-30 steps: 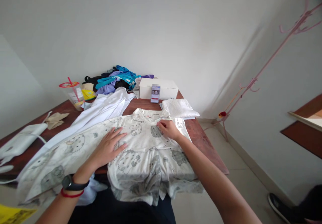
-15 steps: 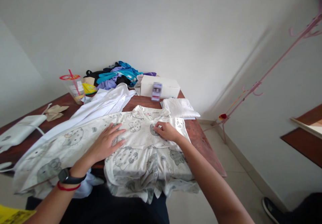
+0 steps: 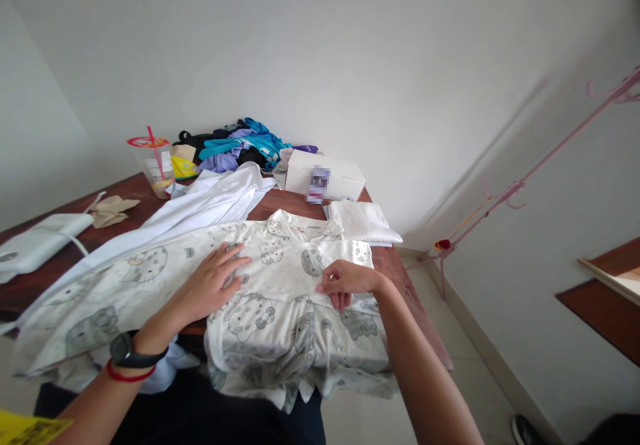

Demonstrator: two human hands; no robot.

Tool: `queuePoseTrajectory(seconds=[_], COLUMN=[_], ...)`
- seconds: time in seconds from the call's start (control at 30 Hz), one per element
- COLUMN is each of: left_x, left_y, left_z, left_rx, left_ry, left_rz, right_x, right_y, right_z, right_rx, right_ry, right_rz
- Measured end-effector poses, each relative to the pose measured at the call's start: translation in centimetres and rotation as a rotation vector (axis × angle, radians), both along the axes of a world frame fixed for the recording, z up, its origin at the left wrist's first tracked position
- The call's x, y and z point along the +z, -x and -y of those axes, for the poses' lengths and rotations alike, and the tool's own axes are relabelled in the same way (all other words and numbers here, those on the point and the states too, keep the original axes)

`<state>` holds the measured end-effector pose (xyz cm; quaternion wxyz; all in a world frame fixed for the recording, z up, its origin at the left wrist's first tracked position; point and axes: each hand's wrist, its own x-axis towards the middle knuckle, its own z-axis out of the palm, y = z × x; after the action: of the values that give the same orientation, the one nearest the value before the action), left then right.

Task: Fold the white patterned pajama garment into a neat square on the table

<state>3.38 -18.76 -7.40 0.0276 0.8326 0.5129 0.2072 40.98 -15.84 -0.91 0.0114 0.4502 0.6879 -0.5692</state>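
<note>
A white collared shirt point(image 3: 280, 273) with grey cat-face prints lies spread on the table in front of me. Its lower part and matching patterned cloth point(image 3: 145, 268) reach over the front edge and off to the left. My left hand point(image 3: 217, 281) rests flat on the shirt's left side, fingers spread. On the right, my right hand point(image 3: 345, 281) is closed, its thumb and forefinger pinched together against the shirt below the chest. Whether cloth is caught between those fingertips is hidden.
White cloth point(image 3: 215, 195) lies behind the shirt, beside a plastic cup point(image 3: 156, 165) with a straw. Further back are a clothes heap point(image 3: 250, 145) and a white box point(image 3: 345, 175). Folded white cloth point(image 3: 365, 221) sits right; a white device point(image 3: 40, 241) left. A pink rack point(image 3: 490, 208) stands by the wall.
My right hand has moved down the shirt, from the chest print towards the lower edge, and its fingers are curled further under. My left hand stays on the cloth. The view has shifted slightly.
</note>
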Motion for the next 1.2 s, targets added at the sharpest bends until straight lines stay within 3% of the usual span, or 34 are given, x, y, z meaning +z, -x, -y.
queuePoseTrajectory(seconds=[0.1, 0.3, 0.43, 0.6, 0.83, 1.0, 1.1, 1.2], left_x=[-0.2, -0.5, -0.6, -0.3, 0.1, -0.3, -0.5, -0.6], left_y=[0.1, 0.2, 0.1, 0.1, 0.1, 0.1, 0.1, 0.2], left_z=[0.0, 0.0, 0.1, 0.3, 0.5, 0.4, 0.3, 0.3], left_rx=[-0.004, 0.002, 0.001, -0.003, -0.004, -0.005, -0.007, -0.006], left_ry=[-0.010, -0.017, -0.022, -0.036, -0.038, -0.076, -0.082, -0.079], left_rz=[0.011, 0.025, 0.019, 0.027, 0.000, 0.006, 0.009, 0.009], right_x=[0.4, 1.2, 1.4, 0.3, 0.0, 0.4, -0.1, -1.0], right_y=[-0.3, -0.3, -0.1, -0.3, -1.3, -3.1, -4.5, -5.9], right_z=[0.2, 0.3, 0.3, -0.3, 0.1, 3.5, 5.6, 6.6], right_rx=[0.098, 0.157, 0.153, 0.127, -0.035, -0.011, -0.083, -0.183], right_ry=[0.117, 0.234, 0.248, 0.235, -0.099, -0.354, -0.467, -0.472], right_rz=[0.022, 0.035, 0.040, 0.031, 0.242, 0.430, 0.537, 0.511])
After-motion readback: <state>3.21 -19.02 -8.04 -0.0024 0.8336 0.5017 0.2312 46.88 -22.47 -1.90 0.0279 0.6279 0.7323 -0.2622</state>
